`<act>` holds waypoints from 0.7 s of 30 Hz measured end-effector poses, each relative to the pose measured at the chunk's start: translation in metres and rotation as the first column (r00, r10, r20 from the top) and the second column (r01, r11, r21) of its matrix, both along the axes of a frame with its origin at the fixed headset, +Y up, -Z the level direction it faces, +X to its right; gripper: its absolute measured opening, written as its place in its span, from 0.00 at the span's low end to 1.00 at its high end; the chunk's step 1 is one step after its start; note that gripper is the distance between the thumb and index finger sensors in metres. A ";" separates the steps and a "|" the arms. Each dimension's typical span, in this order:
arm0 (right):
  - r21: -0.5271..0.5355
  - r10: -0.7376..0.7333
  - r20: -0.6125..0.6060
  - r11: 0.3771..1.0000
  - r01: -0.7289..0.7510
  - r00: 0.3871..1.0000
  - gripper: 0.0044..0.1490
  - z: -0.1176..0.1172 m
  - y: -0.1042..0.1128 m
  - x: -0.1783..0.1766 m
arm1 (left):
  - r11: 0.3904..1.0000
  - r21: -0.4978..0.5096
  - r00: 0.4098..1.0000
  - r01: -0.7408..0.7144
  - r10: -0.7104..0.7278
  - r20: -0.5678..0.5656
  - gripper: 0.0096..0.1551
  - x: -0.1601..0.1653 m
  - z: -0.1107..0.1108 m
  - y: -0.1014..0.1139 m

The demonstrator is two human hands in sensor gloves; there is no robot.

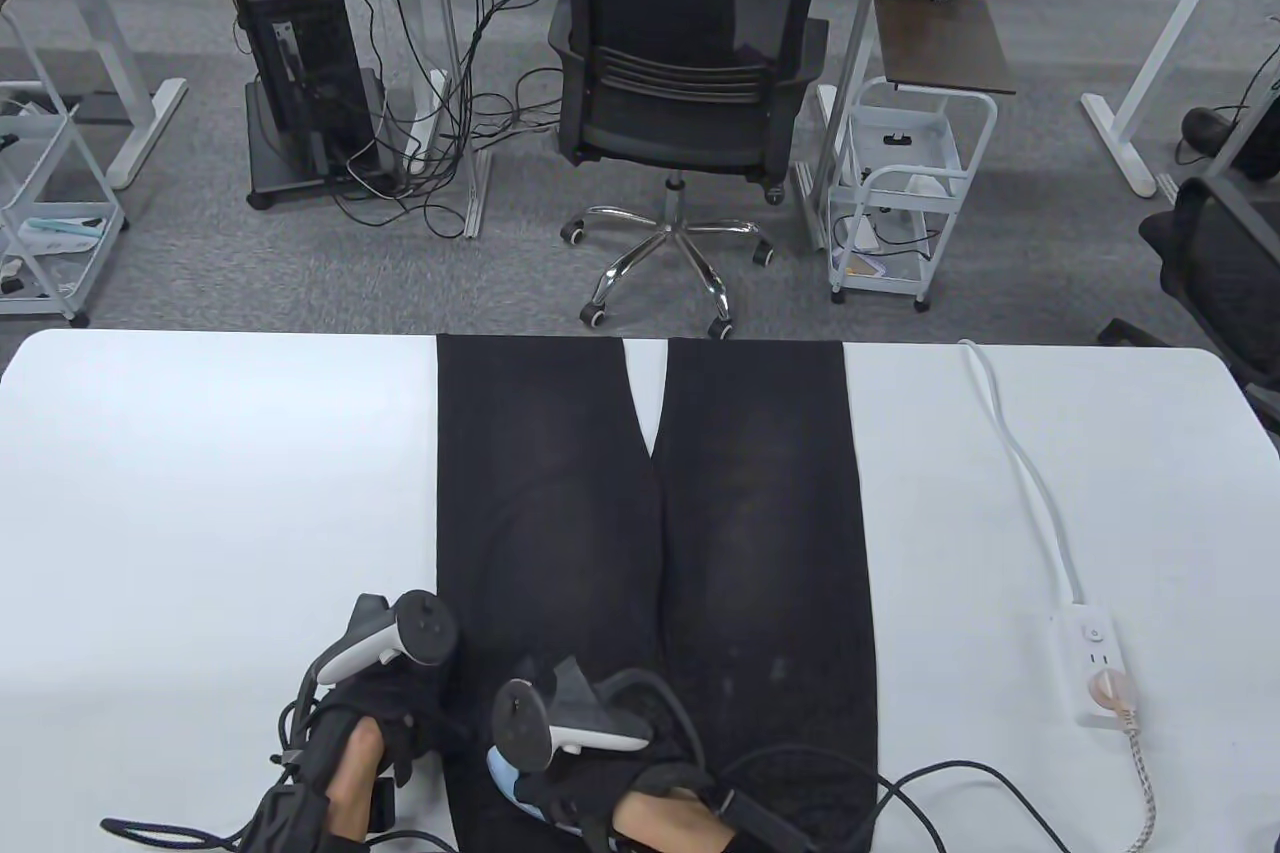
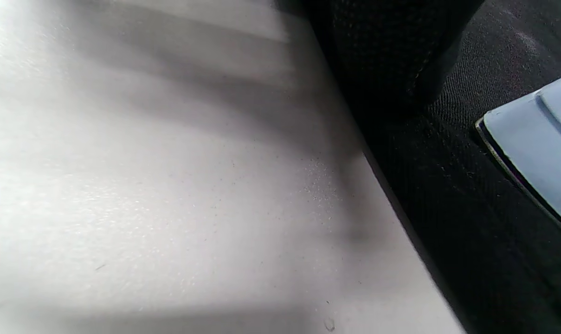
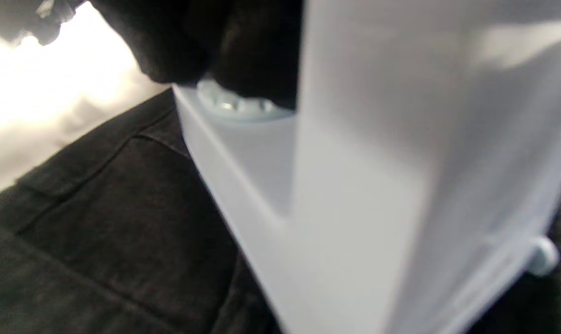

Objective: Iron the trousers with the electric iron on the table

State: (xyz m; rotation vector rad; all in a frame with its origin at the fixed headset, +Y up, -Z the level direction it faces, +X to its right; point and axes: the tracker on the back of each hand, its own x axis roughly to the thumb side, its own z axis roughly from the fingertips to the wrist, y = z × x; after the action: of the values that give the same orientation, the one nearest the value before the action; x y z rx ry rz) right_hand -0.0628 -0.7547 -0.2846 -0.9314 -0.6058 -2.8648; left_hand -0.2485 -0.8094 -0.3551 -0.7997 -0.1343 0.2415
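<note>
Black trousers (image 1: 650, 513) lie flat on the white table (image 1: 200, 493), legs pointing to the far edge. A pale blue electric iron (image 1: 510, 778) sits on the trousers near the front edge; it also shows in the left wrist view (image 2: 535, 139) and fills the right wrist view (image 3: 354, 185). My right hand (image 1: 590, 773) grips the iron from above, gloved fingers (image 3: 215, 41) around its handle by a dial. My left hand (image 1: 400, 703) rests at the trousers' left edge (image 2: 401, 199), beside the iron. Its fingers are hidden under the tracker.
A white power strip (image 1: 1095, 663) with a plugged-in braided cord (image 1: 1145, 783) lies at the right, its white cable (image 1: 1020, 463) running to the far edge. Black glove cables (image 1: 930, 783) trail over the trousers at the front. An office chair (image 1: 680, 93) stands beyond the table.
</note>
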 end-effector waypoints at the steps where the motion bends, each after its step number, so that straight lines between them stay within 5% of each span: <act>1: 0.000 0.001 0.000 1.000 -0.001 1.000 0.32 0.000 0.000 0.000 | 1.000 0.000 1.000 -0.002 0.002 -0.001 0.70 0.000 0.000 0.000; 8: 0.143 0.025 0.036 0.989 -0.030 0.999 0.33 -0.019 0.003 -0.007 | 1.000 -0.005 1.000 -0.014 0.014 0.001 0.70 0.000 0.000 0.000; 15: 0.173 0.027 0.132 0.984 -0.049 0.991 0.33 -0.090 0.004 -0.024 | 1.000 -0.005 1.000 -0.012 0.012 0.006 0.70 0.000 0.000 0.000; 19: 0.029 0.000 0.238 1.000 -0.007 0.971 0.33 -0.142 0.002 -0.027 | 1.000 -0.004 1.000 -0.004 0.004 0.013 0.70 0.000 0.000 0.000; 21: 0.091 0.017 0.301 0.995 -0.047 0.954 0.33 -0.167 0.002 -0.029 | 1.000 -0.003 1.000 -0.004 0.004 0.014 0.70 0.001 0.000 0.000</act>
State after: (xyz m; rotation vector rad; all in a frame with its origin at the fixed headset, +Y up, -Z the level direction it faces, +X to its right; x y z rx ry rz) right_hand -0.0922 -0.7527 -0.4520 -0.4706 -0.4898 -2.9977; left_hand -0.2479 -0.8092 -0.3553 -0.8042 -0.1488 0.2403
